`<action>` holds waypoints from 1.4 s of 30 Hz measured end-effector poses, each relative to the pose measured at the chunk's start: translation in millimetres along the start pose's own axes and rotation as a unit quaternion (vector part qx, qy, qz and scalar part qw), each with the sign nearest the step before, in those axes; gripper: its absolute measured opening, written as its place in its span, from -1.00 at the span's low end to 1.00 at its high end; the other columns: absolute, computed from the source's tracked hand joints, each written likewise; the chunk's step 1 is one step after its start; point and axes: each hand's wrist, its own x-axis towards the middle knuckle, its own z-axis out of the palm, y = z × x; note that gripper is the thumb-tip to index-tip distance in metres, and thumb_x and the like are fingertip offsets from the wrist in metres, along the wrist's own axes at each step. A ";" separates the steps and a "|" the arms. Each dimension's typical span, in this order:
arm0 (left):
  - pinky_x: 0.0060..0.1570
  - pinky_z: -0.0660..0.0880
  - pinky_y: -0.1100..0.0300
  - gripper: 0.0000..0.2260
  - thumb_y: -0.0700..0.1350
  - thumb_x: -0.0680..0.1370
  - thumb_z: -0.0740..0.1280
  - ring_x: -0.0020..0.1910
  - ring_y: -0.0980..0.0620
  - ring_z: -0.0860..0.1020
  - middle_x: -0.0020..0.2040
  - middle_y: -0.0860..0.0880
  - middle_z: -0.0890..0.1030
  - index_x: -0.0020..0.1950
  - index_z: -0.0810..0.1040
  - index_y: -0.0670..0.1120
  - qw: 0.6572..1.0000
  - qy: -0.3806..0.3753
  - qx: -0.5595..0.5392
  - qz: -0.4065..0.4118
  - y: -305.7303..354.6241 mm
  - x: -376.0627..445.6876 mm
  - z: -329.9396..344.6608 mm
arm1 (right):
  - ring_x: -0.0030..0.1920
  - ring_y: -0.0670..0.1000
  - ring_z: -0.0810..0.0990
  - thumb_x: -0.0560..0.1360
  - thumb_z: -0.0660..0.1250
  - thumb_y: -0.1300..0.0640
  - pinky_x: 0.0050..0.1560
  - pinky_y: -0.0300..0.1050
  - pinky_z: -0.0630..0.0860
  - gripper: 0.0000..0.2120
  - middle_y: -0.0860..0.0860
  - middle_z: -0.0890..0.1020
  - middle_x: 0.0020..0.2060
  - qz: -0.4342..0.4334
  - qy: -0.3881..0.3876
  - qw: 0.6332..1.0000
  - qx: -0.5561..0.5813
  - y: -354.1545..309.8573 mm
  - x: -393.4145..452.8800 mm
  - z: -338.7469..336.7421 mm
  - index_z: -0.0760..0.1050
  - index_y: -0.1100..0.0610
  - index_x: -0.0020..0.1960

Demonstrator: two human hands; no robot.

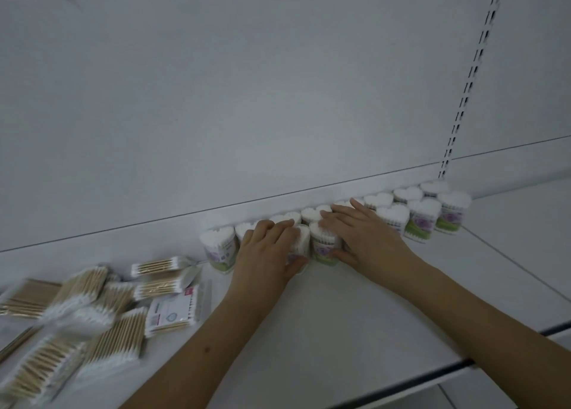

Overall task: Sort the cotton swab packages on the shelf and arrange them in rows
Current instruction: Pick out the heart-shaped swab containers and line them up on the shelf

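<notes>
The heart-shaped cotton swab tubs (pixel 423 220) stood upright in a double row along the foot of the shelf's back panel (pixel 278 99), the rear line touching or nearly touching it and a second line started in front at the right end. Two front-row tubs sat mid-row: the left hand (pixel 268 248) wrapped one tub (pixel 301 241), fingers over its top and thumb pressed low on its front, while the right hand (pixel 358 232) clasped the neighbouring tub (pixel 323 245) likewise, fingers curled across the swab tips and thumb on its label. The step in hand looked like seating these two tubs into the front row, snug against the rear line. Further left along the panel, and out toward the shelf's front edge, a loose heap of flat wooden-stick swab packets (pixel 92 309) lay unsorted and blurred. The next move probably called for closing the gap to the right-hand front tubs, then lining the packets up separately.
</notes>
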 end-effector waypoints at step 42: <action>0.28 0.40 0.15 -0.62 0.05 0.61 0.28 0.29 0.15 0.39 0.25 0.11 0.43 0.42 0.38 0.03 0.823 0.221 0.010 -0.524 -368.7 -479.6 -408.5 | 0.41 0.10 0.33 0.64 0.14 -0.13 0.30 0.02 0.36 -0.46 0.08 0.31 0.45 -0.171 0.005 0.884 0.434 -769.0 405.4 -48.2 0.22 0.11 0.52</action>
